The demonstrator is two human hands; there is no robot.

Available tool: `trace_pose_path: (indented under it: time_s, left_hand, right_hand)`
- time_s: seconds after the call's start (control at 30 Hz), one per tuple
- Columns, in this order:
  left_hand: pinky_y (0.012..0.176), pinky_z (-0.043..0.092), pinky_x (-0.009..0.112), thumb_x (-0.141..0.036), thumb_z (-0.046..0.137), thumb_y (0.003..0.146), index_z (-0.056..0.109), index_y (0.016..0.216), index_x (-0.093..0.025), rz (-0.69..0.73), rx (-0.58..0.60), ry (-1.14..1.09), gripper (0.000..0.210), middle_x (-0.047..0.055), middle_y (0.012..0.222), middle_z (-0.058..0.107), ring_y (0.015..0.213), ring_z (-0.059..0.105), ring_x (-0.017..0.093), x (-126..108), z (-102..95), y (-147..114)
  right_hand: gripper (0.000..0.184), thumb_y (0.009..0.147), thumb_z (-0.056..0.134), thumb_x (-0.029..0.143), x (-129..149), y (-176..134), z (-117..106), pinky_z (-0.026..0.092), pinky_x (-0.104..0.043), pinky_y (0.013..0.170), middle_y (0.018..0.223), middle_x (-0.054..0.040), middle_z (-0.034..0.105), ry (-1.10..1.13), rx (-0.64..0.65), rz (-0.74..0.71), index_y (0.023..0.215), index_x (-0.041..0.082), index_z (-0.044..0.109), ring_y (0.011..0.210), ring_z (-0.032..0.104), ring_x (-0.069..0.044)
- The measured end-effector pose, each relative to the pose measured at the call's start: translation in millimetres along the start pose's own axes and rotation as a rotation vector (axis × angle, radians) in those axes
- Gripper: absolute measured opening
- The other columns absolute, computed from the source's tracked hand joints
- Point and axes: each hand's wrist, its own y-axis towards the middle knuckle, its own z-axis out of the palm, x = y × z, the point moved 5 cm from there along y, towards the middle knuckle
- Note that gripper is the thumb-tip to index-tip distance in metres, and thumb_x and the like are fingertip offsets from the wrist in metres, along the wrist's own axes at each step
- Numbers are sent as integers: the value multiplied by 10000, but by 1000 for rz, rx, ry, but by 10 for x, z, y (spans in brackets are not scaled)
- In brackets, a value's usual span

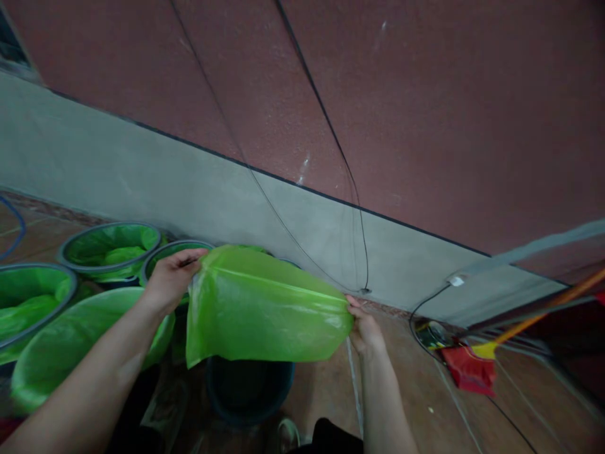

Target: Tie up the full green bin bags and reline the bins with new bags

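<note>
A green plastic bag (pixel 269 315) is stretched sideways between my two hands. My left hand (pixel 172 277) pinches its upper left corner. On the other side my right hand (pixel 363 325) grips the right edge, fingers closed on the plastic. Below the bag stands a dark bin (pixel 250 403), its far rim hidden behind the green plastic. Several bins lined with green bags are at the left, among them a grey-rimmed bin (pixel 111 268) by the wall. Nearer my left forearm, a pale green bag (pixel 80 334) spreads over another bin.
A two-coloured wall (pixel 425 126) runs along the back, with thin cables (pixel 326 113) hanging down it. On the tiled floor at right are a red broom head or dustpan (pixel 470 369) with a yellow-orange handle and a black cord (pixel 416 315). A blue hose (pixel 19 230) lies far left.
</note>
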Motion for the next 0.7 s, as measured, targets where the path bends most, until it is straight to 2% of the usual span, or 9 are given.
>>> trace_pose_path:
  time_s: [0.13, 0.3, 0.37, 0.47, 0.5, 0.57, 0.63, 0.7]
  left_hand:
    - [672, 496, 191, -130, 753, 570, 745, 836, -149, 35, -1, 17, 266, 9, 771, 740, 701, 623, 123, -13, -1, 1]
    - [615, 506, 189, -145, 710, 551, 733, 857, -159, 41, -69, 7, 308, -1, 750, 740, 658, 628, 129, -48, -40, -7]
    - [591, 510, 206, -160, 701, 547, 727, 872, -157, 4, -89, 6, 326, -5, 720, 733, 617, 629, 135, -56, -57, -18]
    - [578, 508, 229, -164, 663, 573, 724, 900, -164, -29, -127, 14, 333, -13, 686, 710, 567, 609, 135, -58, -100, -26]
    - [610, 516, 233, -165, 652, 588, 727, 908, -165, -10, -148, 35, 329, -6, 735, 723, 598, 618, 135, -62, -121, -21]
    - [787, 533, 247, -167, 637, 620, 737, 901, -161, 79, -181, 114, 299, 30, 967, 755, 810, 669, 151, -76, -157, 1]
    - [1019, 455, 274, -170, 611, 643, 744, 859, -152, 185, -193, 202, 255, 61, 1218, 710, 1106, 635, 181, -81, -171, 32]
    - [1131, 369, 328, -179, 574, 646, 743, 829, -150, 235, -182, 248, 251, 80, 1301, 676, 1242, 576, 207, -61, -168, 64]
  right_hand:
    - [275, 583, 771, 196, 41, -80, 1, 554, -294, 721, 848, -34, 771, 28, -22, -32, 858, 196, 753, 757, 696, -184]
    - [216, 644, 790, 255, -2, -185, 102, 563, -286, 707, 920, -65, 778, -9, 79, 43, 840, 167, 761, 794, 705, -191]
    - [257, 647, 776, 233, -15, -217, 138, 562, -300, 686, 894, -72, 779, -37, 117, 75, 894, 163, 765, 766, 708, -201]
    - [350, 615, 775, 183, -5, -207, 128, 542, -296, 633, 839, -61, 775, -42, 94, 59, 964, 169, 754, 707, 698, -195]
    - [361, 603, 785, 179, 3, -187, 108, 528, -285, 613, 809, -48, 770, -32, 66, 37, 963, 174, 748, 686, 689, -186]
    - [354, 582, 813, 187, 20, -136, 53, 492, -259, 571, 742, -16, 748, -10, -7, -19, 928, 185, 735, 643, 663, -162]
    - [362, 563, 841, 203, 28, -94, 10, 467, -242, 552, 708, 9, 730, 5, -55, -52, 903, 197, 720, 623, 645, -145]
    - [388, 550, 863, 223, 26, -82, -6, 464, -232, 550, 703, 23, 724, 16, -62, -36, 905, 209, 707, 608, 634, -133]
